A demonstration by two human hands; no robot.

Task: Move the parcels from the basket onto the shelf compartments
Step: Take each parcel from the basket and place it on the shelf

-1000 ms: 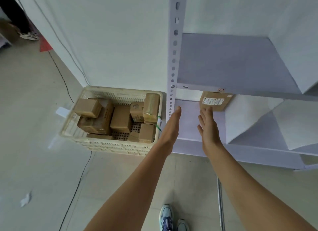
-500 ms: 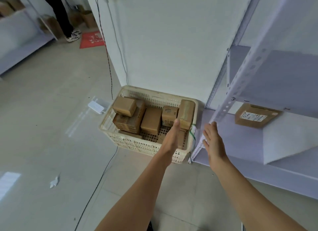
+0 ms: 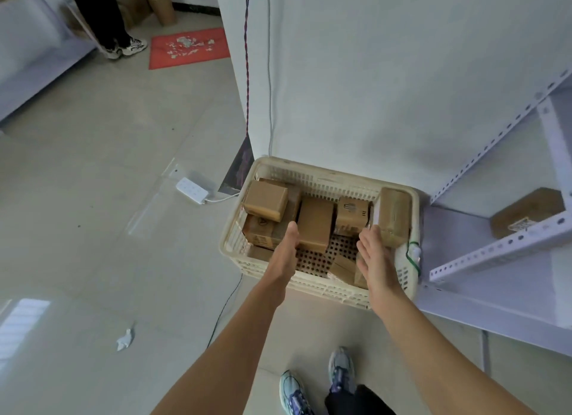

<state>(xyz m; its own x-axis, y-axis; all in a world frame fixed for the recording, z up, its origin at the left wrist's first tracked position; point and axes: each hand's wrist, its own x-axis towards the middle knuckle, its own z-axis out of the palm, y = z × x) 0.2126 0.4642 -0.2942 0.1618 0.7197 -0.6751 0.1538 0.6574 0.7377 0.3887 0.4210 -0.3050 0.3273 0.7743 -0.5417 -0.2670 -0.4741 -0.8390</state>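
Note:
A cream plastic basket [image 3: 322, 174] stands on the floor against the white wall and holds several brown cardboard parcels. One upright parcel [image 3: 314, 224] sits in its middle, between my two hands. My left hand [image 3: 284, 253] reaches over the front rim with straight fingers and holds nothing. My right hand [image 3: 373, 260] is also flat and empty, next to a taped parcel [image 3: 394, 215] leaning on the basket's right wall. Another parcel [image 3: 526, 212] lies on the lower compartment of the white shelf [image 3: 495, 250] at the right.
A white power strip [image 3: 192, 190] and its cable lie on the floor left of the basket. A crumpled paper scrap [image 3: 124, 340] lies nearer. Another person's legs [image 3: 105, 18] stand by a red mat [image 3: 188, 47] at the back. My feet [image 3: 315, 383] are below.
Both hands have moved left, away from the shelf parcel and over the basket. The view has turned left and down with them.

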